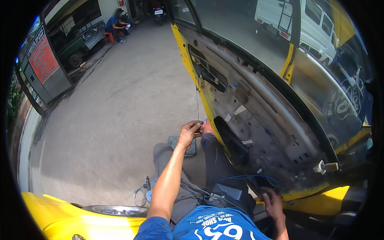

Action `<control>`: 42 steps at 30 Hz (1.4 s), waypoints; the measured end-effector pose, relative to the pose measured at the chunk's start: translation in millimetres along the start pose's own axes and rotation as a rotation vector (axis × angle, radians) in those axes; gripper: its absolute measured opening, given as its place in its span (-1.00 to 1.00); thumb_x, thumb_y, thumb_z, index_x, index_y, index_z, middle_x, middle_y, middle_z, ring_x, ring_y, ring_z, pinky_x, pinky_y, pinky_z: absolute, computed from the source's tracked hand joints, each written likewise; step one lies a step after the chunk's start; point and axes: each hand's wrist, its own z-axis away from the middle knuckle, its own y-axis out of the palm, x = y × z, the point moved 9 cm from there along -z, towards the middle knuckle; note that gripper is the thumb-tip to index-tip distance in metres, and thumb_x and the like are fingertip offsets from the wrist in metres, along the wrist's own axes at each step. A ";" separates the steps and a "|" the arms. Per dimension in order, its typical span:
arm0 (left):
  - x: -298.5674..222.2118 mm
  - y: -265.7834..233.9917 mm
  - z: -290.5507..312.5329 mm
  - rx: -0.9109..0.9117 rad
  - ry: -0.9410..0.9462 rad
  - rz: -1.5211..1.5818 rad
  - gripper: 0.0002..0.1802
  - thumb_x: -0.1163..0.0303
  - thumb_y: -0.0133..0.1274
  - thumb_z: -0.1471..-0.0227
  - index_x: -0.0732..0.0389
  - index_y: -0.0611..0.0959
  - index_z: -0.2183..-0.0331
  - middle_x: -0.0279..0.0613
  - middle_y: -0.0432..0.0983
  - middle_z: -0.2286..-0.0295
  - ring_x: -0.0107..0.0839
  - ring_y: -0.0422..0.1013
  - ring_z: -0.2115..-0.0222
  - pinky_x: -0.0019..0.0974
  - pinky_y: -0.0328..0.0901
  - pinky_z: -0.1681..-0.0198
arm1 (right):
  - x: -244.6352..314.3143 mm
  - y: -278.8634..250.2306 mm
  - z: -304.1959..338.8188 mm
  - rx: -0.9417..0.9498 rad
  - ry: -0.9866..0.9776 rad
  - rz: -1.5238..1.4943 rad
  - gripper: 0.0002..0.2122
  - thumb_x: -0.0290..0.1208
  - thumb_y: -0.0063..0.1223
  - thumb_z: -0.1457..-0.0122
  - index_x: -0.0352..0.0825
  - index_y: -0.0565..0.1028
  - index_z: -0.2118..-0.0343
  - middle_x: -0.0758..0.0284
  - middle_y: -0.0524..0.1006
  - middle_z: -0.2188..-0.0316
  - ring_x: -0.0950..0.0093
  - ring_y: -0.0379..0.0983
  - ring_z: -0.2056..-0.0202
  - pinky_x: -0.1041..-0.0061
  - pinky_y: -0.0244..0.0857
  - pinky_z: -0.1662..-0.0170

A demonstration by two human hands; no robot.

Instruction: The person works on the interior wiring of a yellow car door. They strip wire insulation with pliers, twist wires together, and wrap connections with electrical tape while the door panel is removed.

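A yellow car door (262,108) stands open before me, its bare inner metal exposed with holes and clips. At the door's left edge my left hand (191,134) is closed in a pinch on a thin wire (198,105), which runs up toward a slot in the panel. By the door's lower corner my right hand (273,203) has its fingers curled; what they grip is dark and unclear. Loose blue wires (250,176) trail between my lap and the panel, just above that hand.
A dark green case (193,149) lies by my feet. A yellow fender and wheel (118,210) are at lower left, with a tool (148,183) and cord beside them. Farther off are a seated person (116,26), a green pickup (82,42) and a red sign (42,54).
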 end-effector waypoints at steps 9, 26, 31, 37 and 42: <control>15.9 -1.7 6.1 -0.060 -0.002 -0.142 -0.60 0.31 0.08 -0.34 0.27 0.60 -0.12 -0.22 0.67 0.25 -0.43 0.61 0.24 -0.32 0.46 0.11 | -201.4 13.2 63.1 0.168 0.166 0.126 -0.70 -0.34 0.07 -0.41 -0.40 0.58 -0.07 0.11 0.71 0.19 0.25 0.64 0.11 0.32 0.43 -0.07; -131.5 23.4 -34.7 -0.503 0.814 -0.983 -0.51 0.54 0.05 -0.12 0.30 0.61 -0.11 0.12 0.63 0.09 -0.01 0.60 0.15 -0.05 0.46 -0.02 | -426.9 34.7 144.5 0.447 0.708 0.394 -0.67 -0.31 0.07 -0.31 -0.41 0.63 0.00 0.03 0.69 0.14 0.20 0.66 0.06 0.25 0.49 0.00; -82.5 -7.5 -99.8 -0.345 0.204 -0.595 -0.48 0.22 -0.03 -0.36 0.40 0.54 -0.17 0.18 0.61 -0.01 -0.08 0.64 0.08 -0.12 0.48 0.07 | -430.2 48.6 134.1 0.505 0.701 0.475 -0.68 -0.32 0.07 -0.30 -0.41 0.64 0.00 0.05 0.70 0.14 0.22 0.66 0.08 0.25 0.50 0.03; 10.9 22.1 -33.8 -0.091 -0.042 -0.433 -0.16 -0.19 -0.13 -0.40 0.33 0.30 -0.34 0.16 0.48 -0.17 -0.08 0.53 -0.08 -0.01 0.39 -0.11 | -432.3 58.4 122.4 0.579 0.729 0.563 -0.68 -0.34 0.06 -0.29 -0.41 0.64 0.00 0.07 0.70 0.15 0.23 0.67 0.10 0.25 0.52 0.06; 77.4 78.0 59.5 0.372 -0.319 -0.055 -0.15 -0.25 0.03 -0.32 0.30 0.42 -0.28 0.03 0.54 -0.07 -0.26 0.53 0.01 -0.21 0.41 -0.03 | -438.4 59.9 124.4 0.680 0.755 0.646 -0.68 -0.36 0.06 -0.29 -0.41 0.64 0.00 0.09 0.71 0.16 0.25 0.68 0.11 0.25 0.53 0.09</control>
